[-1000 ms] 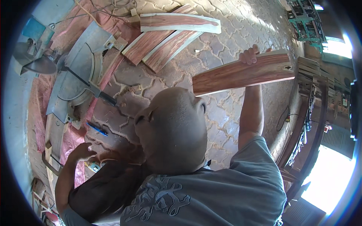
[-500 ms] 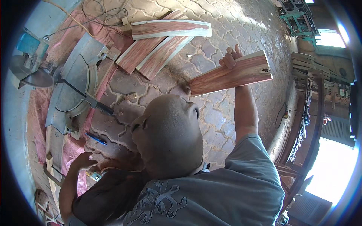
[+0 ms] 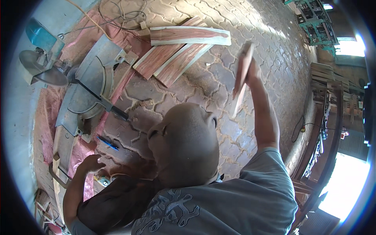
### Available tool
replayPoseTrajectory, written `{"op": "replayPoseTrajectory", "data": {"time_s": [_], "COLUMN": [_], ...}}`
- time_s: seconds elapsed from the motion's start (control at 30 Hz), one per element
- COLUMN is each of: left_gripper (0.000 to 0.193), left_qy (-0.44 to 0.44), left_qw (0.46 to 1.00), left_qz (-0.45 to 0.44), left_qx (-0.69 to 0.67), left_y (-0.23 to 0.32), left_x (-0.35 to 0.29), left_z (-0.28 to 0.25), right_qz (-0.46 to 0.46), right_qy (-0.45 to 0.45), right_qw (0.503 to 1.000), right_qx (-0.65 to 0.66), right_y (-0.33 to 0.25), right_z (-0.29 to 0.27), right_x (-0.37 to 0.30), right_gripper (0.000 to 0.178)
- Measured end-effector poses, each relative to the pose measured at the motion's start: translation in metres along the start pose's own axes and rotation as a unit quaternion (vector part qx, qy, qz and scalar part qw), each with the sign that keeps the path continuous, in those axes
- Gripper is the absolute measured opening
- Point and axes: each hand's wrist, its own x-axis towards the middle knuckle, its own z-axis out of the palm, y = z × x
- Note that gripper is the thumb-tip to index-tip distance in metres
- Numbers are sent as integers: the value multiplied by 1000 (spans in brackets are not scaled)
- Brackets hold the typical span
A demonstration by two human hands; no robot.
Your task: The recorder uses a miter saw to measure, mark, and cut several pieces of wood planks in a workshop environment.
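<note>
The right hand (image 3: pixel 250 74) is closed around a reddish plank (image 3: pixel 241 80) with pale edges, gripping it near its upper half, fingers wrapped over the far edge. The plank is held in the air above the paved floor (image 3: pixel 219 84), turned edge-on to the camera so only a narrow strip of it shows; its long axis runs steeply, the top end pointing up and away, the lower end slanting down toward the person's head (image 3: pixel 184 145). The right arm is raised and nearly straight, reaching up from the grey-shirted shoulder, with the forearm in line with the plank. The left hand (image 3: pixel 92 162) is low on the other side, fingers spread and relaxed, open and holding nothing; it rests on or just over the sawdust-strewn ground, though contact cannot be told for certain. The left arm is bent at the elbow and drawn in close to the body. Just beyond that hand lies a blue pencil-like tool (image 3: pixel 107 143) on the pavers. Farther out stands a mitre saw (image 3: pixel 88 86) with its round grey bed, its black handle pointing toward the person, and a teal motor housing (image 3: pixel 41 37) at the far left. Pink sheeting (image 3: pixel 47 113) lies under the saw. Well apart from the held plank, three more reddish planks (image 3: pixel 180 51) lie stacked and fanned on the floor, with loose cables (image 3: pixel 117 13) beyond them.
</note>
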Motion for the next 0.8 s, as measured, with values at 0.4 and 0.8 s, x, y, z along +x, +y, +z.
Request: {"op": "replayPoseTrajectory", "data": {"time_s": [0.4,0.8], "left_gripper": [77,77], "left_qy": [27,-2], "left_qw": [999,1000], "left_qz": [-8,1], "left_qx": [-14,-19], "left_y": [-6,-12], "left_x": [-2,6], "left_z": [3,11], "right_qz": [63,-232], "right_qy": [252,-39], "right_qw": [751,863], "right_qx": [-608,-447], "right_y": [132,205], "right_z": [36,154], "right_x": [-32,-137], "right_gripper": [53,15]}}
